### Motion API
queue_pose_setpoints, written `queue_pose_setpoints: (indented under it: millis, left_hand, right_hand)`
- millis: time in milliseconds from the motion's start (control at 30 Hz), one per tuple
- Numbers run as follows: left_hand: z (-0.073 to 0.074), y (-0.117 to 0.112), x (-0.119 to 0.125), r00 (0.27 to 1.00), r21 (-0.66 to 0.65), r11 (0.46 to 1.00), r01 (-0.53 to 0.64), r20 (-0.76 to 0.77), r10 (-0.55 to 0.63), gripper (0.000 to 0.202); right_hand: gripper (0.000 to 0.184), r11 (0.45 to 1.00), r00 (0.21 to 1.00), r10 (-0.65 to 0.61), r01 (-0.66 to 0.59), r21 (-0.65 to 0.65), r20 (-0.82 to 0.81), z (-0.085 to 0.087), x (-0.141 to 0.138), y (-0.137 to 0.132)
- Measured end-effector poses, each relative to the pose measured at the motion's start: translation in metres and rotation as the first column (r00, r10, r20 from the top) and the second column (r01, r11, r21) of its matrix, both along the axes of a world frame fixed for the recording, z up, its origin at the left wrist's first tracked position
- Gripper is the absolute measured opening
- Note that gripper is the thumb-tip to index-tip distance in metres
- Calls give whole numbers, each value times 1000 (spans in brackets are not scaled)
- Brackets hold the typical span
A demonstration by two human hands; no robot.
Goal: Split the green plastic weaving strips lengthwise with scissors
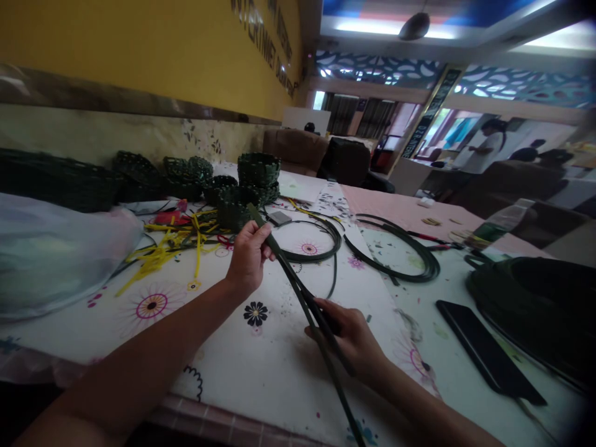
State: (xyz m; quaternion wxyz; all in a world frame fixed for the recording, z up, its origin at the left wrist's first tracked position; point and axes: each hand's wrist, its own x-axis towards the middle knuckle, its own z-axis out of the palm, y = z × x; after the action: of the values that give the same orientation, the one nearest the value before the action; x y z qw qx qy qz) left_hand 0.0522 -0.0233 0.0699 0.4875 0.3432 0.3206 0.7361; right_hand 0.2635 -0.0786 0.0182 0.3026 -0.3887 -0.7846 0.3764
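Note:
My left hand [249,257] pinches a long, flat dark green strip [282,257] near its upper end, in the middle of the head view. From there the strip slants down to the right, past my right hand [351,338], and beyond the table's near edge. My right hand is closed around a dark, narrow thing [338,347] lying along the strip. Blur and the fingers hide what kind of thing it is. Behind my hands lie one coil of dark green strip [333,248] and another, larger coil [431,267] to its right.
Dark green woven baskets [258,171] stand at the back left, behind yellow strips [198,245]. A whitish plastic bag [60,254] sits at left. Rightward are a black slab like a phone [488,351], a large dark round container [535,304] and a clear bottle [500,223].

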Motion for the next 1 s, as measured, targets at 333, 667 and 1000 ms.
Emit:
queue_pose_setpoints:
  millis: [333,667,1000]
  left_hand:
    - [-2,3,0,1000,29,999,-15,3,15,32]
    - [-6,-1,6,1000,25,1000,4,5,-4,31]
    - [-2,10,-9,999,13,999,-47,25,47,36]
  right_hand:
    - [41,997,997,-71,70,-26,-20,-9,-2,0]
    - [36,999,999,-40,39,32,27,3,-2,1]
    - [40,997,997,-68,69,-21,38,-3,-4,-1]
